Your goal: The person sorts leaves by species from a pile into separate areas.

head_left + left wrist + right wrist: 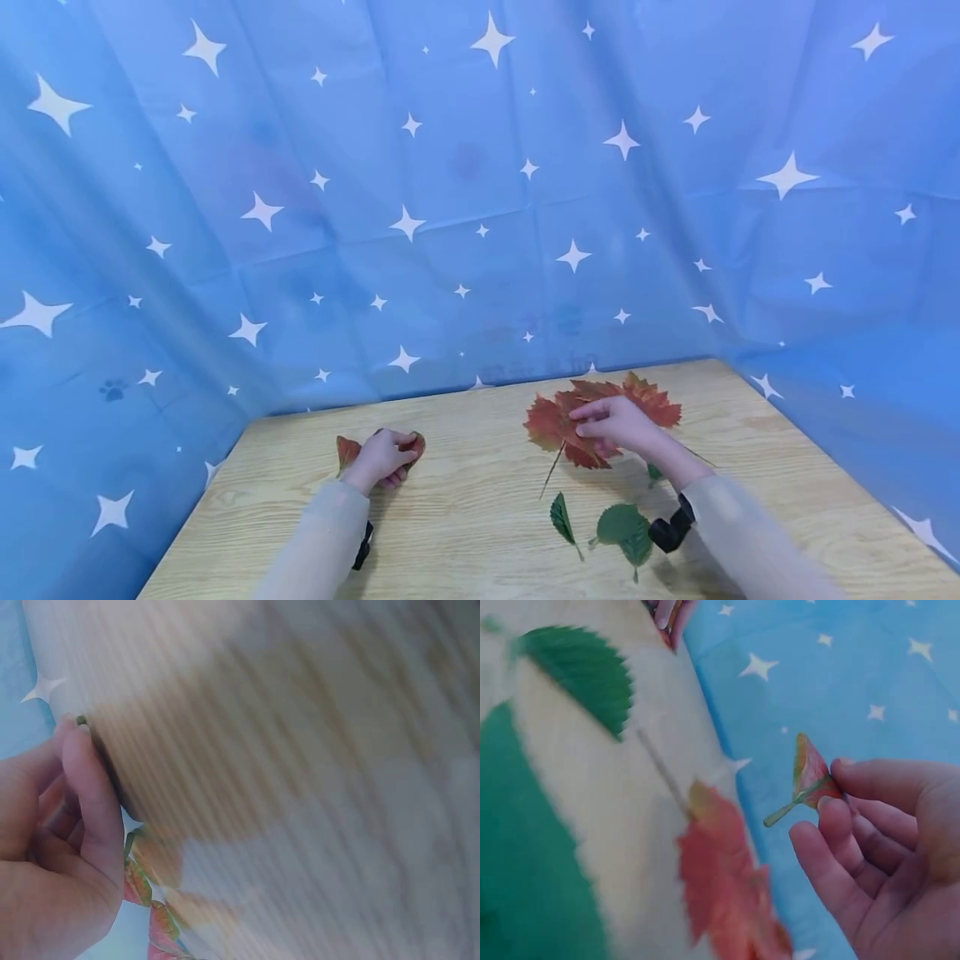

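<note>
My left hand is low over the left side of the table, pinching a small reddish leaf between thumb and fingers. In the left wrist view only a green tip of it shows at the fingertips. Another red-green leaf lies beside that hand, partly covered by it. Over the large red leaves at the back right is my right hand. Its thumb and fingertips pinch a small red leaf with a green stem, plain in the right wrist view.
Several green leaves lie in front of the red ones, among them a narrow one and a rounder one. A long stem points toward the front. Behind the wooden table hangs a blue star-printed curtain.
</note>
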{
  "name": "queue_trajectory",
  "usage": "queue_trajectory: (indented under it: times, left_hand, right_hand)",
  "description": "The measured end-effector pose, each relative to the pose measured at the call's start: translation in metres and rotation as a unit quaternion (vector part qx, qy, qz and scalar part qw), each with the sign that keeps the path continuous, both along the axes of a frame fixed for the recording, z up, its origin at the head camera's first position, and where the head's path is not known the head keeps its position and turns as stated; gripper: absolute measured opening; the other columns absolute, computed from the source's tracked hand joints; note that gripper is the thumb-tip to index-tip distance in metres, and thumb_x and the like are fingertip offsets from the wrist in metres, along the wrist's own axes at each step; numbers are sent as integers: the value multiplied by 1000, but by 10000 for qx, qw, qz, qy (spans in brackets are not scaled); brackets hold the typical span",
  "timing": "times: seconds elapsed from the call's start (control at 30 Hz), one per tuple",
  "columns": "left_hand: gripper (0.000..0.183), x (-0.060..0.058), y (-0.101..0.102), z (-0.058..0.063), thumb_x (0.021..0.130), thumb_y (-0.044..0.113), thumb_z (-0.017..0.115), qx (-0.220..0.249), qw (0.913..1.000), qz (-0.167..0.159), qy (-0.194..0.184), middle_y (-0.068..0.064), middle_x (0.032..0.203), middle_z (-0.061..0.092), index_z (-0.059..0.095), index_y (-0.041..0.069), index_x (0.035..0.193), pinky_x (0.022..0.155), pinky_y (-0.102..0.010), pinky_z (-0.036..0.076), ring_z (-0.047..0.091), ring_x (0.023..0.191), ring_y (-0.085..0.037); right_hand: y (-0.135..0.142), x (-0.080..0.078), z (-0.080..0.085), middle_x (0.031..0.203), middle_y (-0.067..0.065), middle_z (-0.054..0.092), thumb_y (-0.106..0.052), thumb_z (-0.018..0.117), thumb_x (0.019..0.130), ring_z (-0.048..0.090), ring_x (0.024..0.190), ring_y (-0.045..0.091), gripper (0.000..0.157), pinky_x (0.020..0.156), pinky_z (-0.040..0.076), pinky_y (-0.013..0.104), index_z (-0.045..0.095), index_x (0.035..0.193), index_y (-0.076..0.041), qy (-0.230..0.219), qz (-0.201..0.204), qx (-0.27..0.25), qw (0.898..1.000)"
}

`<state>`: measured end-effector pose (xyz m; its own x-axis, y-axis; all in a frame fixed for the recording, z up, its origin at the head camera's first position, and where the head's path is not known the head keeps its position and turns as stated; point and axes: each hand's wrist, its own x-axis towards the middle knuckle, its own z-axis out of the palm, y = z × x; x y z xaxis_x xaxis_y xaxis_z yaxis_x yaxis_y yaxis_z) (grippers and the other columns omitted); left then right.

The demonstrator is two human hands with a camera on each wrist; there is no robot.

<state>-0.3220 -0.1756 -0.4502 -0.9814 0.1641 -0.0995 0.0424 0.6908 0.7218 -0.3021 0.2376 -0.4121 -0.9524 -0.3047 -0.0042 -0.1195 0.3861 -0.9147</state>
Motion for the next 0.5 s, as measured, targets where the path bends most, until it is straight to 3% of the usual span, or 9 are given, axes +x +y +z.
queue_trajectory:
  times: [0.2, 0.5]
  left_hand:
    - [46, 3, -1, 0, 96, 13, 63, 101, 9999, 100, -71, -8, 56, 59, 52, 3, 139, 42, -31, 50, 55, 44, -15]
    - [48, 3, 2, 1, 96, 14, 62, 144, 9999, 21, -3, -9, 55, 58, 50, 3, 141, 39, -28, 46, 51, 42, -13]
  right_hand:
    - [-23, -16, 21, 91, 6, 71, -13, 69, 90, 59, 62, 24, 33, 56, 50, 42, 68, 121, -3, 411, -60, 572, 9975]
    - [-58, -34, 18, 99, 7, 71, -10, 68, 90, 58, 62, 14, 33, 57, 49, 31, 67, 122, -2, 403, 295, 603, 9969]
